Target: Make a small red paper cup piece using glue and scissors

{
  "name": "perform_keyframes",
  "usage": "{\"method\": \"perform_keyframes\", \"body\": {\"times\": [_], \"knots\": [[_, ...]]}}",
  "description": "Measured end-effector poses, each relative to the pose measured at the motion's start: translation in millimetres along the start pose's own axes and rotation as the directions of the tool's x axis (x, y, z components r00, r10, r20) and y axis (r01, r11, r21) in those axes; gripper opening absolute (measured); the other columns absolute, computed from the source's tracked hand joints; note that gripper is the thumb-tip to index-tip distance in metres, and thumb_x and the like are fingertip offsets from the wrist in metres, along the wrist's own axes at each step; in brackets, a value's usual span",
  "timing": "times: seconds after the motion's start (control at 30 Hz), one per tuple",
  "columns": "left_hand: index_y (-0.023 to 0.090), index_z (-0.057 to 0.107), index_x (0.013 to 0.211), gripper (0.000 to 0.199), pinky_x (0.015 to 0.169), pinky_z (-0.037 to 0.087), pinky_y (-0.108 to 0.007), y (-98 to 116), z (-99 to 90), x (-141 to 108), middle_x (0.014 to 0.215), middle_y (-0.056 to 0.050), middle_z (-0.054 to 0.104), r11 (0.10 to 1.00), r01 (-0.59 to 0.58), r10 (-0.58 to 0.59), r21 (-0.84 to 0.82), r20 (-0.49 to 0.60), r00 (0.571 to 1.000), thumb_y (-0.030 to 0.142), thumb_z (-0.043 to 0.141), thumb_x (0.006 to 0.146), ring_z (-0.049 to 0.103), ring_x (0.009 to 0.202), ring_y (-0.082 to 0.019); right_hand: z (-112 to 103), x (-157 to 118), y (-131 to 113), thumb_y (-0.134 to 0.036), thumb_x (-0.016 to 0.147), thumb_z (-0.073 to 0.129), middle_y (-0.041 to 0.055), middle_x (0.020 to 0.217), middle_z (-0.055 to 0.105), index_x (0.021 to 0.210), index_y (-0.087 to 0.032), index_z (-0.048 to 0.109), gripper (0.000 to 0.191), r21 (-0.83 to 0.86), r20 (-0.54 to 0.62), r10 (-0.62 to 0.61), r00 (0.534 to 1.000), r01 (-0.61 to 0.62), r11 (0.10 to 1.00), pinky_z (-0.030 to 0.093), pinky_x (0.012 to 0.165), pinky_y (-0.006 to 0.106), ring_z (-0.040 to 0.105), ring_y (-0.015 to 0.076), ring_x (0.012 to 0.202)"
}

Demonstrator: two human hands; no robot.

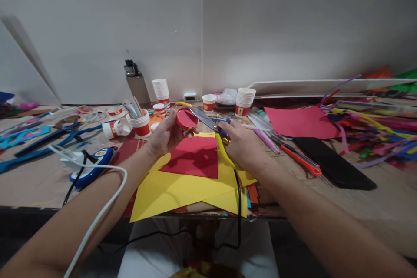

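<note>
My left hand [166, 137] is closed around a small red cup-shaped piece [188, 118], its round red face turned toward me. In my right hand [241, 141] is a pair of scissors [205, 118], gripped at the handles. The blades point up and left, and their tip overlaps the upper right rim of the red piece. Under both hands a red sheet [195, 158] lies on larger yellow sheets [163, 195] near the table's front edge. A curved yellow strip [224, 152] hangs just below my right hand.
Paper cup stacks [245, 102] and a cup of pens [140, 124] stand behind. Toward the right lie an orange cutter [301, 160], a black phone-like slab [334, 163] and colourful strips [387, 132]. A blue device [94, 167] and white cable [107, 208] are at left.
</note>
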State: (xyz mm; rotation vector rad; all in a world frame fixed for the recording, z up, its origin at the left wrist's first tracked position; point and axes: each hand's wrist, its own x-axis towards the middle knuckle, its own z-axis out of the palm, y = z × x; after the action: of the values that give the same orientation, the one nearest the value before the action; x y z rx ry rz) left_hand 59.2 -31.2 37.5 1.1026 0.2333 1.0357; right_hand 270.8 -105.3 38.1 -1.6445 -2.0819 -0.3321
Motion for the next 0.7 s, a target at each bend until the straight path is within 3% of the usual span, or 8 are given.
{"method": "perform_keyframes", "body": {"times": [0.37, 0.7], "knots": [[0.010, 0.061, 0.101, 0.050, 0.048, 0.049, -0.023, 8.7, 5.3, 2.4, 0.082, -0.011, 0.070, 0.999, 0.035, -0.033, 0.033, -0.061, 0.998, 0.055, 0.040, 0.092, 0.065, 0.059, -0.016, -0.5, -0.3, 0.8, -0.025, 0.086, 0.051, 0.0108, 0.098, 0.066, 0.121, -0.019, 0.061, 0.037, 0.009, 0.010, -0.013, 1.000, 0.013, 1.000, 0.041, 0.071, 0.031, 0.061, 0.0231, 0.084], [0.011, 0.061, 0.108, 0.045, 0.052, 0.052, -0.026, 1.1, -2.9, 0.4, 0.087, -0.013, 0.072, 0.994, 0.104, -0.105, 0.023, 0.047, 0.993, 0.050, 0.045, 0.092, 0.065, 0.060, -0.017, -3.8, -1.3, -2.2, -0.031, 0.086, 0.053, 0.0102, 0.107, 0.061, 0.125, -0.022, 0.058, 0.040, -0.037, 0.013, -0.002, 1.000, 0.002, 0.999, 0.038, 0.064, 0.030, 0.059, 0.0216, 0.081]]}}
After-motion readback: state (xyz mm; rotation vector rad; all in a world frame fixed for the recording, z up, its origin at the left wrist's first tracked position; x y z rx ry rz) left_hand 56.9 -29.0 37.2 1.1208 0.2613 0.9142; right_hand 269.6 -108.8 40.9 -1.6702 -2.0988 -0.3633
